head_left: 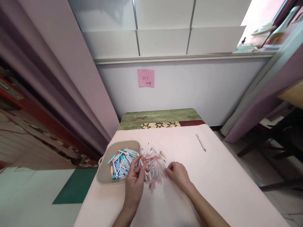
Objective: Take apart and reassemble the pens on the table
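My left hand [135,179] is closed around a thin white stick [141,161], which looks like a pen refill. It hovers between the basket and a loose pile on the table. In the pile [155,167] lie clear, pinkish tubes and slim white sticks with dark tips. At the pile's right edge, my right hand [177,174] is closed in a pinch beside the clear tubes; I cannot make out what its fingertips hold. Left of the pile stands a beige basket [104,171] holding several blue, white and orange pen-like pieces [123,162].
A white pen [200,142] lies on the right of the pale pink tablecloth [184,142]. Beyond it is the table's green patterned far edge [163,116], close to the wall. A pink note [146,78] is stuck there. Purple curtains [47,56] hang at the left.
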`<state>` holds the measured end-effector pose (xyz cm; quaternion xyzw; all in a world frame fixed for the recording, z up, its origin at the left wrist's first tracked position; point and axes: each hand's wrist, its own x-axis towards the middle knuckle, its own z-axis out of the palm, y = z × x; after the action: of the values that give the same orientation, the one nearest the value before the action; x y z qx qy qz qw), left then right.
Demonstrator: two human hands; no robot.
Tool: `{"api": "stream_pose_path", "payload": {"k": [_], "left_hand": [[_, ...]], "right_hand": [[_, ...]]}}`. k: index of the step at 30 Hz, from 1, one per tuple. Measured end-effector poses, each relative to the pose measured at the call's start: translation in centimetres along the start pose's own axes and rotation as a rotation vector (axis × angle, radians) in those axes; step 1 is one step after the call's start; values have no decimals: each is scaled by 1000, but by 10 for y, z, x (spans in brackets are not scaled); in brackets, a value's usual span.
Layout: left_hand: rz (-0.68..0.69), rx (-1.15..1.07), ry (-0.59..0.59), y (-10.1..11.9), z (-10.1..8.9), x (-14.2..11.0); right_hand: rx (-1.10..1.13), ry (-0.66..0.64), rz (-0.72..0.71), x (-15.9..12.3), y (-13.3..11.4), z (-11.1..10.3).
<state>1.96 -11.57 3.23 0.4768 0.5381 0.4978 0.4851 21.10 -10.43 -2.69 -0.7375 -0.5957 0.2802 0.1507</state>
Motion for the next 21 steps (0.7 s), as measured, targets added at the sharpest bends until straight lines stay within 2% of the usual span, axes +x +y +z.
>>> {"api": "stream_pose_path", "payload": {"k": [9, 14, 17, 21], "left_hand": [[-97, -256, 59, 6, 18, 31], [-81, -297, 54, 15, 13, 45], [-124, -332, -5, 23, 7, 50], [-167, -421, -18, 35, 10, 54]], "right_hand": [[-77, 41, -26, 0, -4, 1], [-83, 73, 22, -2, -4, -2], [79, 111, 26, -3, 2, -11], [557, 72, -56, -7, -3, -28]]}}
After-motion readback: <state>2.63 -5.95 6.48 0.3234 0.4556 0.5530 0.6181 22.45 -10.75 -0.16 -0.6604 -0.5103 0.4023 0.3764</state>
